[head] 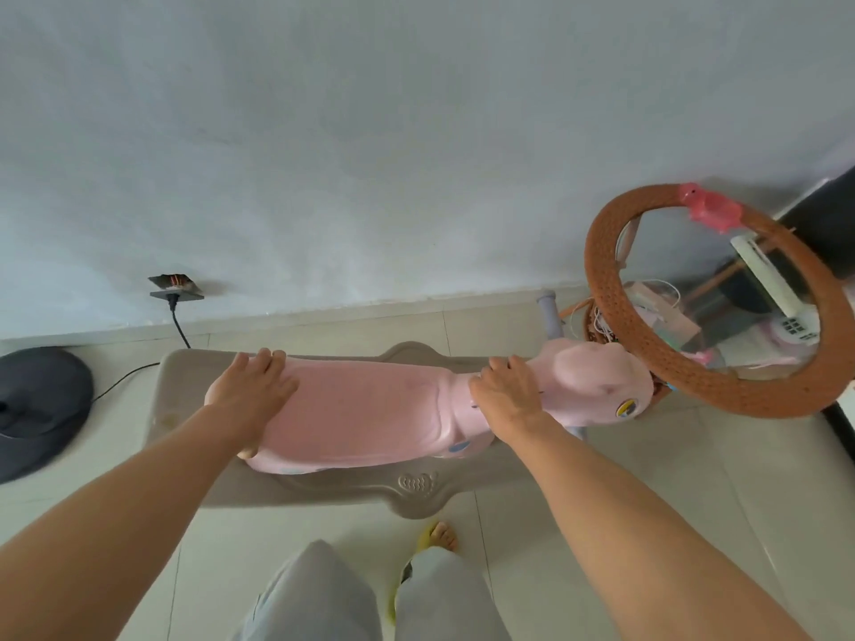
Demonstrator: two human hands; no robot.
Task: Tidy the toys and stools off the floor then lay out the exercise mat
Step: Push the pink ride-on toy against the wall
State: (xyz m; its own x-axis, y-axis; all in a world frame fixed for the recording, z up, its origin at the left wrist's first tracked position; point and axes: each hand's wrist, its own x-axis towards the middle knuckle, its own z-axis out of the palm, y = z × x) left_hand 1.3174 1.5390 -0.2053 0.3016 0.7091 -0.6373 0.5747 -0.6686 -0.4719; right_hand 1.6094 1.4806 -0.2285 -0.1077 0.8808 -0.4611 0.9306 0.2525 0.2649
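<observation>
A pink plastic rocking-horse toy [370,409] on a beige rocker base [416,495] stands on the tiled floor close to the white wall, its head [597,386] pointing right. My left hand [252,390] grips the rear end of the pink seat. Around the toy's neck, just behind the head, my right hand [509,393] is closed. Both arms reach forward over my legs.
A round table with a brown woven rim [615,312] and glass top stands right of the toy's head, with clutter beneath. A dark grey fan base [39,404] sits at left; its black cable [178,323] runs to a wall socket. My feet are just below the rocker base.
</observation>
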